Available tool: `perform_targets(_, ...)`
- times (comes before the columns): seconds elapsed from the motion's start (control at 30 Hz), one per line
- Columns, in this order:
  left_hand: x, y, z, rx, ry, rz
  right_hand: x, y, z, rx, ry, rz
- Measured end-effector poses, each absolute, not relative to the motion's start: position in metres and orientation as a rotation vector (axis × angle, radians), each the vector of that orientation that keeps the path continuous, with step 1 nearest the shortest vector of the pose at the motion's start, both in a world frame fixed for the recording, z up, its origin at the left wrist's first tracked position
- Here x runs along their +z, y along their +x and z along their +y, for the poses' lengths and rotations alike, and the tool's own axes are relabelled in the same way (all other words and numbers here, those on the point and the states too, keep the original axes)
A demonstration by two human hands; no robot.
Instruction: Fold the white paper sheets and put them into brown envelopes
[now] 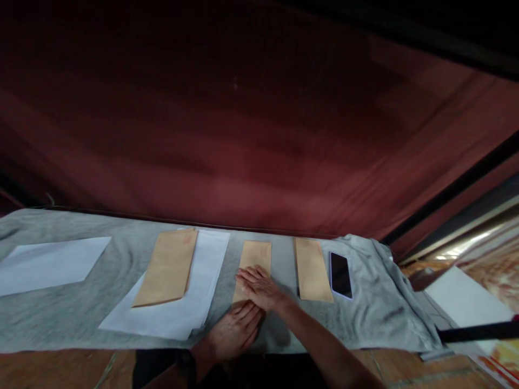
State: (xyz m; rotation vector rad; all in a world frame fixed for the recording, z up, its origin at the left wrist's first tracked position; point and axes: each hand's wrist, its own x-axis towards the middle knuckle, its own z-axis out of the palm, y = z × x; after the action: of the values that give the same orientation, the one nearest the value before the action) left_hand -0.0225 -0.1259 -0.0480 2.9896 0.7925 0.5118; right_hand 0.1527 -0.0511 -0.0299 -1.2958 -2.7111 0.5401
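a narrow brown envelope is laid lengthwise on a grey cloth just below the middle of the frame. the right hand is spread flat on the lower half of this envelope, palm down, fingers straight and pointed toward the left; nothing is clasped in it. the left hand is laid flat just beneath, fingers stretched up and to the right, its fingertips meeting the envelope's near end and partly tucked under the right hand; it too is open and nothing is gripped. only the upper part of the envelope is seen beyond the hands, the near end being covered by them.

to the left, a wider brown envelope is set at a slant on a stack of white sheets. a single white sheet is seen at the far left edge. to the right of the hands, a third brown envelope is placed, and a dark phone is laid just beside it. a dark red curtain fills the upper frame.
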Motion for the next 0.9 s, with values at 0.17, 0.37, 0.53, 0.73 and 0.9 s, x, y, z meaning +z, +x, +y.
perform_targets(0.17, -0.057, -0.021, -0.128, 0.533, 2.934, 0.886, -0.030, 0.159, -0.078, 0.648, -1.192, -2.703)
perform_targets(0.37, -0.053, -0.026, -0.126, 0.479, 3.012, 0.809, -0.047, 0.187, -0.056, 0.357, -1.412, -2.558)
perform_targets(0.53, -0.045, -0.026, -0.124, 0.450, 3.022, 0.795, -0.058, 0.198, -0.014, 0.153, -1.686, -2.369)
perform_targets(0.73, -0.039, -0.025, -0.124, 0.454, 3.033, 0.771, -0.066, 0.195, -0.010, 0.092, -1.713, -2.319)
perform_targets(0.9, -0.041, -0.026, -0.124, 0.430, 3.004, 0.791, -0.070, 0.198, -0.030, 0.091, -1.584, -2.402)
